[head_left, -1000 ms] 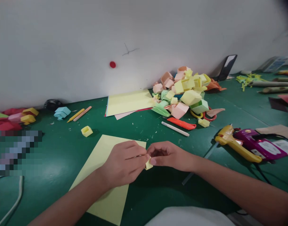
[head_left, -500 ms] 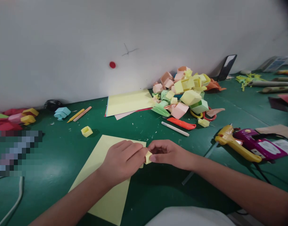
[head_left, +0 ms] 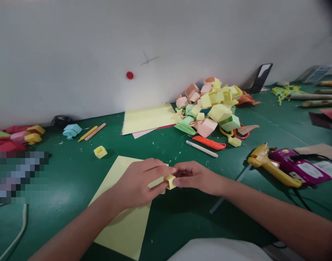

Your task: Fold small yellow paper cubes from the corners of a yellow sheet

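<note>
A small pale-yellow folded paper box (head_left: 169, 181) is between my two hands, above the green table. My right hand (head_left: 197, 177) pinches its right side between thumb and fingers. On the other side, the thumb of my left hand (head_left: 142, 181) is against the box while its fingers reach across the top, partly hiding it. Beneath my left hand and forearm lies a sheet of yellow paper (head_left: 127, 232). Another small yellow paper box (head_left: 100, 152), its hollow side up, sits on the table to the left.
A pile of folded paper pieces (head_left: 206, 105) stands against the wall. In front lie a red cutter (head_left: 209, 142) and a white pen (head_left: 202, 148). A yellow glue gun (head_left: 274, 165) rests at right beside a purple power strip (head_left: 301, 166). Paper sheets (head_left: 148, 117) lie behind.
My left fingers have lifted and spread from the paper box, so more of it shows. The yellow sheet's lower left edge has shifted slightly right. My right hand keeps its hold.
</note>
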{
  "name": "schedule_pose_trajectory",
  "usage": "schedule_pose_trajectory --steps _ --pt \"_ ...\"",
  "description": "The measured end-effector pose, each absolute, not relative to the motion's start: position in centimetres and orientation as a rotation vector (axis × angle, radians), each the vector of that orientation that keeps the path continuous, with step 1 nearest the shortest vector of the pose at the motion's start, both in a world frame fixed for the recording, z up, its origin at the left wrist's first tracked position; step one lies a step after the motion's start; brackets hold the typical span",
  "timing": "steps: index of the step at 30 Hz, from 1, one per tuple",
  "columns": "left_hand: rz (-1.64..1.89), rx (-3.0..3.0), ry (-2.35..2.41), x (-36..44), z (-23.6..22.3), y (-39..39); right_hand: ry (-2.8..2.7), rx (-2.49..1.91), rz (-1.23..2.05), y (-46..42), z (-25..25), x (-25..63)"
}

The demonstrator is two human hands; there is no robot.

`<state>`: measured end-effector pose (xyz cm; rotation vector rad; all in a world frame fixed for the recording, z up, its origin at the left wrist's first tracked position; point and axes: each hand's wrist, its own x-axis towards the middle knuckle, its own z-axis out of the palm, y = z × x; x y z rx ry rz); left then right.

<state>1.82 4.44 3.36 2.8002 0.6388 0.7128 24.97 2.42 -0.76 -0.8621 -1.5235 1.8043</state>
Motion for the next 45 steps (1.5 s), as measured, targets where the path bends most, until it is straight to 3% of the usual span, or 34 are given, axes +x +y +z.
schedule_pose_trajectory --steps 7,14,21,24,30,45 --pt "0.556 2.569 0.718 1.5 4.0 4.5 -1.428 -0.844 1.858 2.7 -0.4 25.0" --pt "0.627 2.634 0.832 1.7 3.5 4.6 -1.541 -0.859 1.78 2.8 -0.7 25.2" --pt "0.509 2.579 1.455 -1.0 3.7 5.6 -2.451 -0.85 0.757 1.7 -0.1 25.7" --pt "0.397 2.495 1.826 -3.8 3.5 6.2 -2.711 -0.824 0.588 1.5 -0.3 25.6" --pt "0.182 2.205 2.193 -8.2 3.8 7.4 -2.773 -0.902 0.564 2.0 -0.2 26.1" --pt "0.002 2.133 2.141 -9.3 4.1 7.6 -2.625 -1.005 0.588 4.8 -0.8 28.9"
